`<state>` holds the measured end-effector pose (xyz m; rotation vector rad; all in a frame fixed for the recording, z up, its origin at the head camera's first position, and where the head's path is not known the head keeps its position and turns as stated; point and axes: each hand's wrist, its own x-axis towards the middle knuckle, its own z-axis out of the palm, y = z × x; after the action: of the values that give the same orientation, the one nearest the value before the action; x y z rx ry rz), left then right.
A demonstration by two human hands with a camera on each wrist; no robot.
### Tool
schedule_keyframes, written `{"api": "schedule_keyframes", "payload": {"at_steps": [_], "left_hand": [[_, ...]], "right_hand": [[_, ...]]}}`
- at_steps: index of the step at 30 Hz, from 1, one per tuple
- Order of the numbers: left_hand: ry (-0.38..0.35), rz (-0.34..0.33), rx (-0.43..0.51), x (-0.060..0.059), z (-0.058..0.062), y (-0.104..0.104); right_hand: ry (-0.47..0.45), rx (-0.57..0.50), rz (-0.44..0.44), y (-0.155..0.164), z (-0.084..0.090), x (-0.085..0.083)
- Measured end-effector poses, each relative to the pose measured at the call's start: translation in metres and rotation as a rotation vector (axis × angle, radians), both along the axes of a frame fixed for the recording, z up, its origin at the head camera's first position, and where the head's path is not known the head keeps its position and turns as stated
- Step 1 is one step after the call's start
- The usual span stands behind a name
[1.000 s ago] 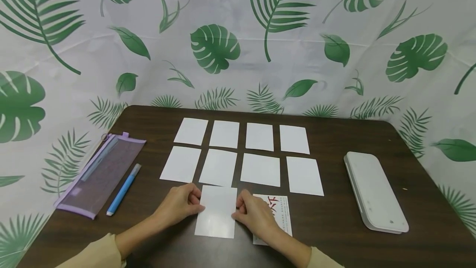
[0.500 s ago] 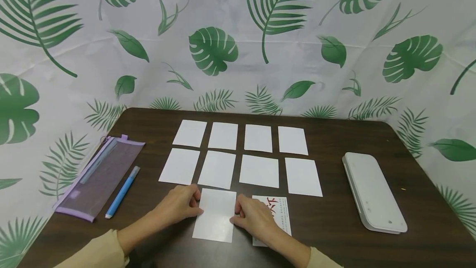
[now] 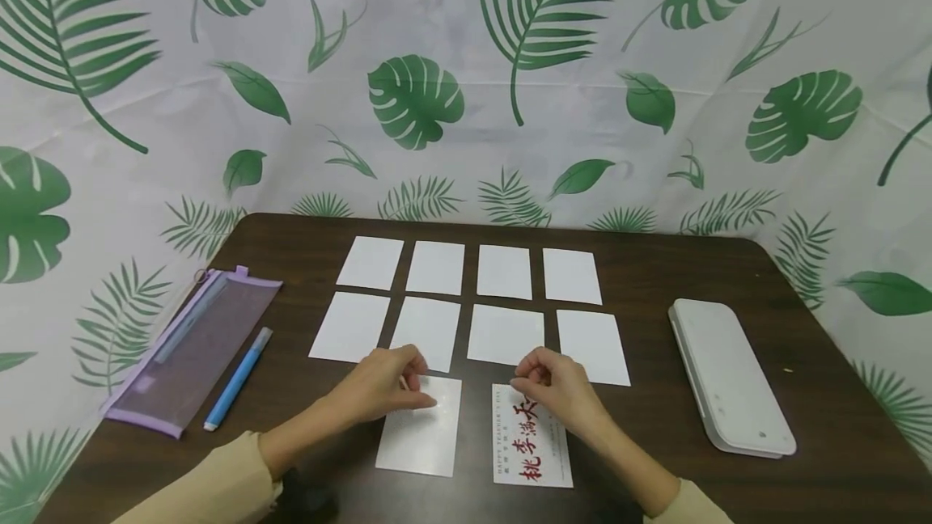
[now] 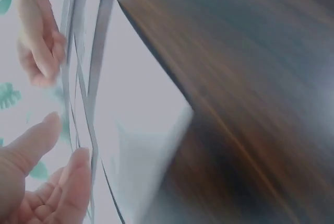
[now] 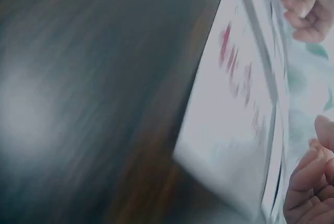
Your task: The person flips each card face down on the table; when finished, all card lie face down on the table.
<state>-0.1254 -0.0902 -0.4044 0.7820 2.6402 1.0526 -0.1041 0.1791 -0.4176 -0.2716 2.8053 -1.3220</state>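
Observation:
My left hand (image 3: 389,382) hovers over the upper part of a glossy blank white card (image 3: 418,447) at the front. In the left wrist view that hand's thumb and fingers stand apart, holding nothing. To the right lies a white card printed with red characters (image 3: 531,459) and small text. My right hand (image 3: 557,386) is above this printed card's top edge, its fingers loosely bent. A gap shows between thumb and fingers (image 5: 308,182) in the right wrist view. Whether either hand touches its card cannot be told.
Several blank white cards (image 3: 506,334) lie in two rows farther back. On the left are a purple mesh pouch (image 3: 211,346) and a blue marker (image 3: 239,378). A white case (image 3: 731,378) lies on the right of the dark wooden table (image 3: 626,459). Leaf-patterned cloth (image 3: 451,23) hangs behind.
Both hands have let go of the glossy card's sides. The left moved right over that card; the right moved up and right, uncovering more of the printed card. The glossy card shifted slightly nearer.

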Motion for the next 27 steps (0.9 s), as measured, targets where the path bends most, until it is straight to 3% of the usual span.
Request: {"api": "schedule_keyframes", "payload": {"at_steps": [3, 6, 11, 20, 27], "left_hand": [[-0.041, -0.068, 0.059, -0.001, -0.001, 0.026], [-0.028, -0.112, 0.065, -0.003, -0.006, 0.049], [0.007, -0.123, 0.026, -0.006, -0.014, 0.074], [0.041, -0.145, -0.026, -0.007, -0.018, 0.085], [0.018, -0.148, -0.019, -0.006, -0.017, 0.087]], "right_hand": [[-0.025, 0.019, -0.052, 0.017, -0.002, 0.002], [-0.027, 0.051, -0.074, 0.027, -0.005, 0.005], [-0.011, 0.117, -0.111, 0.039, -0.008, 0.011], [0.026, 0.199, -0.075, 0.045, -0.009, 0.013], [0.012, 0.217, -0.078, 0.043, -0.009, 0.012]]}}
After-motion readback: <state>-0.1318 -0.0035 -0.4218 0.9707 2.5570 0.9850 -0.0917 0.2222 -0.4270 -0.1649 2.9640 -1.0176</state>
